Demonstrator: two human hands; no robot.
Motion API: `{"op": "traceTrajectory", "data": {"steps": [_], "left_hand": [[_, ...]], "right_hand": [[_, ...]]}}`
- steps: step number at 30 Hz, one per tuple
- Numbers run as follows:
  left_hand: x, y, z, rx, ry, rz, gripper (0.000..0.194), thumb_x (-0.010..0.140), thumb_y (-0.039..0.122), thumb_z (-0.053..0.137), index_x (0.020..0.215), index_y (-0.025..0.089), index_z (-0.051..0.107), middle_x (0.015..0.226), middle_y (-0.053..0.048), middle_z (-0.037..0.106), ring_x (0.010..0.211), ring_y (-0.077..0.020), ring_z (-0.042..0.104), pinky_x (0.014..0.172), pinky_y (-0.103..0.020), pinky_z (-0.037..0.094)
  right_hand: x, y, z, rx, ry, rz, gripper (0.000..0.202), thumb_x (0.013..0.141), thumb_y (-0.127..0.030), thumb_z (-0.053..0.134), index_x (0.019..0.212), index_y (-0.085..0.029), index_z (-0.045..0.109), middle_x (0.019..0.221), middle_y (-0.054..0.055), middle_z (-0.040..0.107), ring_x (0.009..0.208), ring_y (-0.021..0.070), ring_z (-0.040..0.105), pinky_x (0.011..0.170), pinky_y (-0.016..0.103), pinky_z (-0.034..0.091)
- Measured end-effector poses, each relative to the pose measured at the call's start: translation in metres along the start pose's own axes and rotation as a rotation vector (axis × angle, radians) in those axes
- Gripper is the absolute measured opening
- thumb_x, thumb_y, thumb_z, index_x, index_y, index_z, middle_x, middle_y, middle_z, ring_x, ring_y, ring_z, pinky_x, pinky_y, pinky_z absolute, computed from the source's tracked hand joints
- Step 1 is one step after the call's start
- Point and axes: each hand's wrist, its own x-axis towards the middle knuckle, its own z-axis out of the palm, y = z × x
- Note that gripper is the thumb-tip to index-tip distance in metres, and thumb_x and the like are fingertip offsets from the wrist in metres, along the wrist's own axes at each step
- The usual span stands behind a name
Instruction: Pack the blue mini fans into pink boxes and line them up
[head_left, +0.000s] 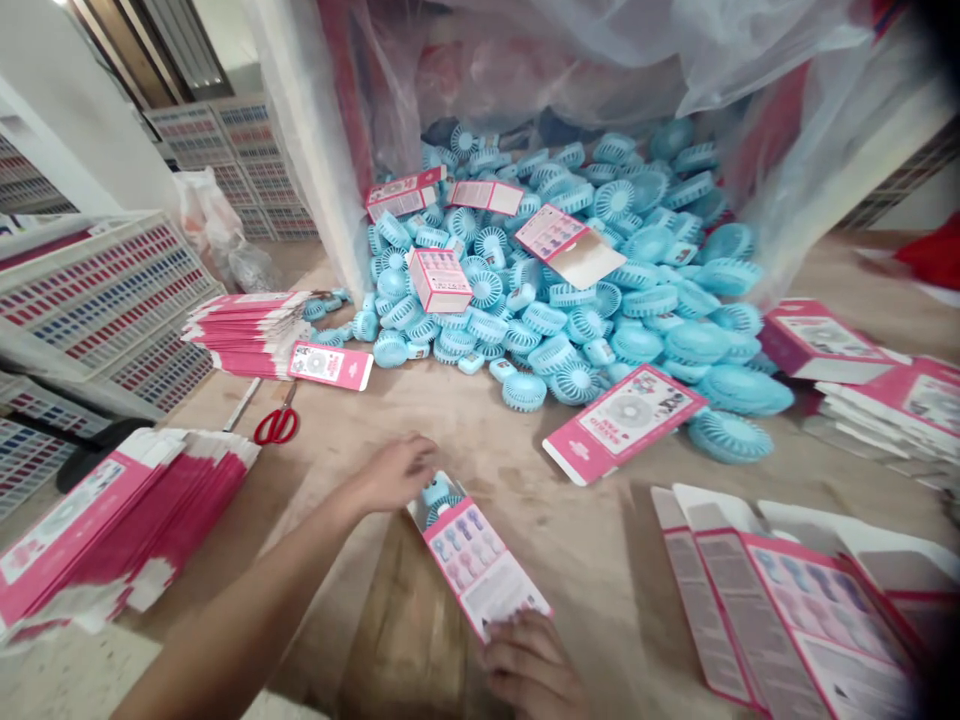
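A pink-and-white printed fan box (487,560) lies slanted on the table in front of me. Its far end is uncovered, and the head of a light-blue handheld fan (441,498) shows inside. My right hand (534,662) grips the near end of this box, with its fingers over the printed face. At the far end, my left hand (396,474) hovers close beside the fan and a white flap. Its fingers are loosely bent and apart, and slightly blurred; whether they touch the fan I cannot tell.
A large heap of blue fans (570,290) spills from a plastic-lined carton, with several boxes on it. Stacks of flat boxes (127,530) stand at left; opened boxes (795,600) lie at right. Red-handled scissors (277,425) lie left of my arm. Slatted crates (112,310) stand beyond.
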Motion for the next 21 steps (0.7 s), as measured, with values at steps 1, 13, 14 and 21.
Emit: {"op": "traceTrajectory", "data": {"steps": [1,13,14,21], "left_hand": [[-0.005,0.004,0.004,-0.012,0.046,-0.077,0.030,0.093,0.030,0.042,0.103,0.015,0.066,0.103,-0.011,0.069,0.092,-0.0226,0.065,0.078,-0.031,0.048],[0.012,0.069,0.008,0.008,0.166,-0.042,0.037,0.095,0.042,0.036,0.076,0.019,0.057,0.065,-0.003,0.060,0.061,-0.0172,0.055,0.058,-0.027,0.035],[0.026,0.083,-0.003,0.022,0.233,-0.003,0.036,0.094,0.043,0.038,0.076,0.019,0.058,0.064,-0.003,0.060,0.061,-0.0173,0.055,0.058,-0.027,0.035],[0.109,0.233,0.030,-0.303,0.058,0.524,0.024,0.090,0.040,0.050,0.085,0.020,0.062,0.081,-0.003,0.068,0.076,-0.0189,0.063,0.066,-0.027,0.046]], "right_hand": [[0.004,-0.002,0.001,0.006,0.033,-0.030,0.049,0.105,-0.033,0.036,0.065,-0.023,0.061,0.066,-0.006,0.074,0.074,0.0094,0.073,0.088,0.026,0.051],[0.018,-0.005,0.004,0.031,-0.018,0.062,0.040,0.099,-0.029,0.027,0.069,-0.021,0.051,0.064,-0.003,0.066,0.070,0.0122,0.061,0.073,0.030,0.044],[0.014,-0.002,0.010,0.015,-0.027,0.086,0.036,0.095,-0.028,0.031,0.064,-0.021,0.049,0.058,-0.003,0.061,0.064,0.0123,0.057,0.070,0.030,0.042],[-0.009,0.023,0.045,-0.010,-0.355,0.066,0.031,0.080,-0.032,0.056,0.056,-0.021,0.041,0.060,-0.007,0.063,0.071,0.0116,0.058,0.075,0.031,0.042]]}}
